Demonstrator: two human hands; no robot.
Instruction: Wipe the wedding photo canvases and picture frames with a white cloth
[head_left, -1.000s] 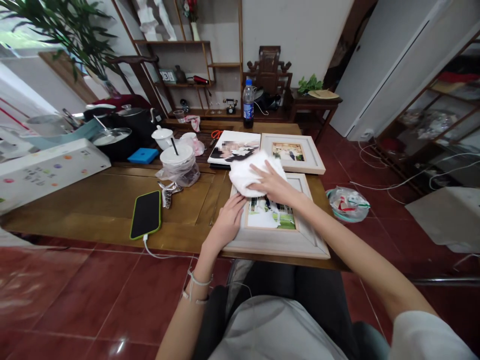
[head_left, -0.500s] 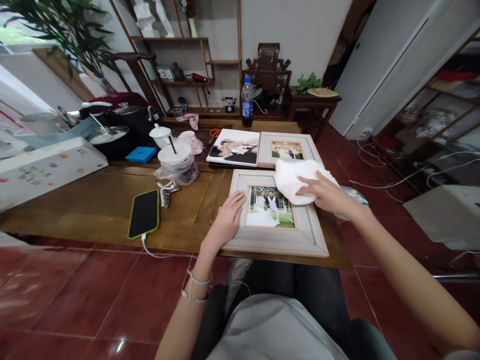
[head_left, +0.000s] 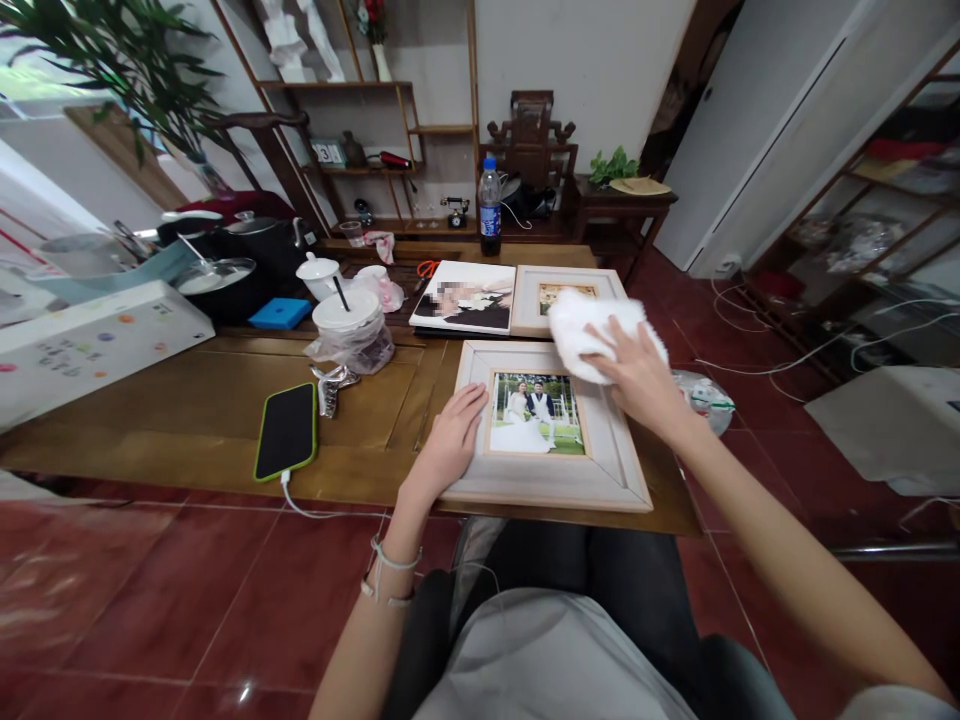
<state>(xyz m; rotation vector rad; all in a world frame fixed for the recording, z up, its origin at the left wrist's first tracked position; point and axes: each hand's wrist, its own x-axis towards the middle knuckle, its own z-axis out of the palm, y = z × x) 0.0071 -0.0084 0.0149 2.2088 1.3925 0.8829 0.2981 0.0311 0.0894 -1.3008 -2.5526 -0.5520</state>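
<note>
A pale wooden picture frame (head_left: 546, 480) with a wedding photo lies flat at the near edge of the wooden table (head_left: 187, 410). My left hand (head_left: 452, 440) lies flat on the frame's left border, fingers stretched out. My right hand (head_left: 637, 375) presses a crumpled white cloth (head_left: 581, 325) against the frame's far right corner, fingers spread over the cloth. A second smaller frame (head_left: 536, 300) lies just behind, partly covered by the cloth.
A photo book (head_left: 465, 297) lies left of the small frame. A black phone (head_left: 286, 430) in a green case is on a cable. A lidded cup in a plastic bag (head_left: 351, 330), pots (head_left: 225, 275), a white box (head_left: 82, 345), a bottle (head_left: 489, 205); a bag (head_left: 701, 395) on the floor.
My right hand has swept the cloth from the frame's upper left across the glass to its far right corner, uncovering the photo. My left hand has stayed on the left border.
</note>
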